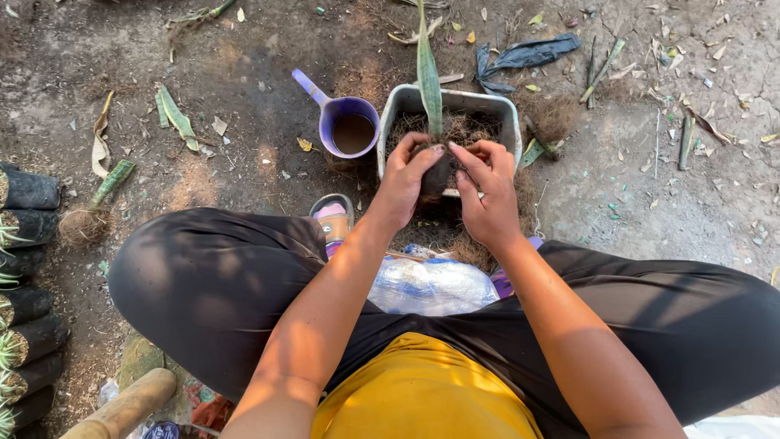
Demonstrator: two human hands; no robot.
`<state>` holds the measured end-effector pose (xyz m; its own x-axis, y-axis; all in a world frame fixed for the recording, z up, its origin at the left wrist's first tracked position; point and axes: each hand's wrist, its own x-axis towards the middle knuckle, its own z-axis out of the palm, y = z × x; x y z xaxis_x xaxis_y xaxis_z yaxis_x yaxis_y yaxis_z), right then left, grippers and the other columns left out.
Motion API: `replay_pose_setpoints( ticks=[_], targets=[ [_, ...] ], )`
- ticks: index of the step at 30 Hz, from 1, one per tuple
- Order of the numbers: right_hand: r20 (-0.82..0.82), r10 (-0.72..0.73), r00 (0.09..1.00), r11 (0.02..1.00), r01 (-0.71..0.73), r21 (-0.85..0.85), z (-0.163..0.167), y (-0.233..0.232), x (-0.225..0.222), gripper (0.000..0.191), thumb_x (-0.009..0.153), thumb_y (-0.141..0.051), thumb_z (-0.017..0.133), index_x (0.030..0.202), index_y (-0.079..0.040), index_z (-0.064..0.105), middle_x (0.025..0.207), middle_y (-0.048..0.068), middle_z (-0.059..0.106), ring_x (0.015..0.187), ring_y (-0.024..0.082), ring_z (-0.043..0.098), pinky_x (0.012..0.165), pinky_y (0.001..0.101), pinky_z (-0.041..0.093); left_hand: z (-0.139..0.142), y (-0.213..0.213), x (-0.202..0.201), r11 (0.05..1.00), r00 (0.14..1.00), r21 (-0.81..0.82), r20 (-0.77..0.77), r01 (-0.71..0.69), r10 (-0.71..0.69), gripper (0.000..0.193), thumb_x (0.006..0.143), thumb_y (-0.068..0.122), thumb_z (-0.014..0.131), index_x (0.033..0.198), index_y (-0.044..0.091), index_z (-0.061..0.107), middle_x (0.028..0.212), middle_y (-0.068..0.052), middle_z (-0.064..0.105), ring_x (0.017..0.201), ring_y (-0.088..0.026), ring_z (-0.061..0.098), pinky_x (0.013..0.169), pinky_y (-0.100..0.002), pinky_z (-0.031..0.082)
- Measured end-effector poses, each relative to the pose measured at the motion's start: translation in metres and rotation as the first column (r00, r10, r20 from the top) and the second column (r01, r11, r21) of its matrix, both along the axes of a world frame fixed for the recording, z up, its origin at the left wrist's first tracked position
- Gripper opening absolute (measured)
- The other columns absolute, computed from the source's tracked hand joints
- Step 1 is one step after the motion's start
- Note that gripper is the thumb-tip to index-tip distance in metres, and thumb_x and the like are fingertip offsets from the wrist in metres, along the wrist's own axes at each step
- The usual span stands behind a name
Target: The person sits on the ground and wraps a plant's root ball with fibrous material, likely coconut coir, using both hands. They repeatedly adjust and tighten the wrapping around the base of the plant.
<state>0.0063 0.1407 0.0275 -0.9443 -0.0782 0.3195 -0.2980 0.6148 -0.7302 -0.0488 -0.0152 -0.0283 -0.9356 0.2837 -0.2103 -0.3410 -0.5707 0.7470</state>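
Observation:
Both my hands hold one small plant over a grey rectangular tub (504, 110) of brown fibre. My left hand (404, 180) wraps the left side of its dark root ball (436, 176). On the right side, my right hand (487, 189) presses the same root ball with its fingers. The plant's long green leaf (427, 73) stands upright from between my fingers, reaching past the tub's far rim.
A purple scoop (348, 123) holding dark soil sits left of the tub. A clear plastic bag (429, 284) lies between my knees. Several black nursery bags (24, 268) with plants lie stacked at the left edge. Dry leaves and a black plastic scrap (524, 55) litter the dirt.

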Motion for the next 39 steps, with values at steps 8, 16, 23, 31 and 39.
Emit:
replay_pose_setpoints(
  ticks=[8, 16, 23, 31, 39],
  targets=[
    [-0.138, -0.013, 0.99, 0.996, 0.025, 0.08, 0.021, 0.003, 0.001, 0.04, 0.1, -0.013, 0.064, 0.14, -0.011, 0.063, 0.131, 0.016, 0.052, 0.121, 0.033, 0.048, 0.105, 0.0421, 0.043, 0.006, 0.0, 0.0, 0.991, 0.981, 0.135, 0.191, -0.013, -0.013, 0.025, 0.097, 0.02, 0.063, 0.114, 0.001, 0.06, 0.097, -0.01, 0.068, 0.082, -0.019, 0.07, 0.072, -0.033, 0.06],
    [-0.214, 0.133, 0.968, 0.979, -0.095, 0.181, 0.023, -0.005, 0.005, 0.045, 0.094, -0.02, 0.072, 0.137, -0.013, 0.064, 0.143, 0.018, 0.051, 0.136, 0.041, 0.046, 0.118, 0.0534, 0.038, 0.007, 0.006, 0.004, 0.993, 0.981, 0.092, 0.19, -0.067, 0.049, 0.021, 0.103, 0.023, 0.056, 0.109, 0.004, 0.061, 0.093, -0.006, 0.066, 0.078, -0.012, 0.066, 0.067, -0.03, 0.056],
    [-0.251, 0.128, 0.96, 0.979, -0.081, 0.189, 0.011, -0.006, 0.007, 0.047, 0.094, -0.027, 0.073, 0.139, -0.015, 0.063, 0.146, 0.019, 0.049, 0.138, 0.043, 0.046, 0.118, 0.0554, 0.038, 0.025, 0.009, 0.012, 0.956, 0.987, 0.287, 0.163, -0.06, 0.013, 0.013, 0.105, 0.02, 0.054, 0.105, 0.007, 0.057, 0.096, -0.006, 0.065, 0.084, -0.012, 0.064, 0.071, -0.028, 0.055],
    [-0.301, 0.125, 0.946, 0.981, -0.071, 0.182, 0.006, -0.005, 0.008, 0.043, 0.1, -0.036, 0.064, 0.138, -0.014, 0.062, 0.147, 0.02, 0.047, 0.139, 0.042, 0.044, 0.119, 0.0558, 0.038, 0.047, 0.011, 0.02, 0.952, 0.99, 0.295, 0.136, -0.077, 0.038, 0.012, 0.107, 0.018, 0.053, 0.108, 0.006, 0.057, 0.099, -0.006, 0.064, 0.087, -0.012, 0.063, 0.076, -0.029, 0.055],
    [-0.217, 0.012, 0.976, 1.0, -0.012, 0.003, -0.001, -0.002, 0.011, 0.067, 0.097, -0.013, 0.065, 0.157, -0.007, 0.034, 0.157, 0.021, 0.038, 0.144, 0.039, 0.041, 0.124, 0.0498, 0.035, 0.049, 0.005, 0.01, 0.974, 0.975, 0.227, 0.212, 0.021, -0.071, 0.028, 0.1, 0.013, 0.052, 0.126, 0.004, 0.057, 0.112, -0.011, 0.072, 0.1, -0.024, 0.071, 0.085, -0.039, 0.061]
  ],
)
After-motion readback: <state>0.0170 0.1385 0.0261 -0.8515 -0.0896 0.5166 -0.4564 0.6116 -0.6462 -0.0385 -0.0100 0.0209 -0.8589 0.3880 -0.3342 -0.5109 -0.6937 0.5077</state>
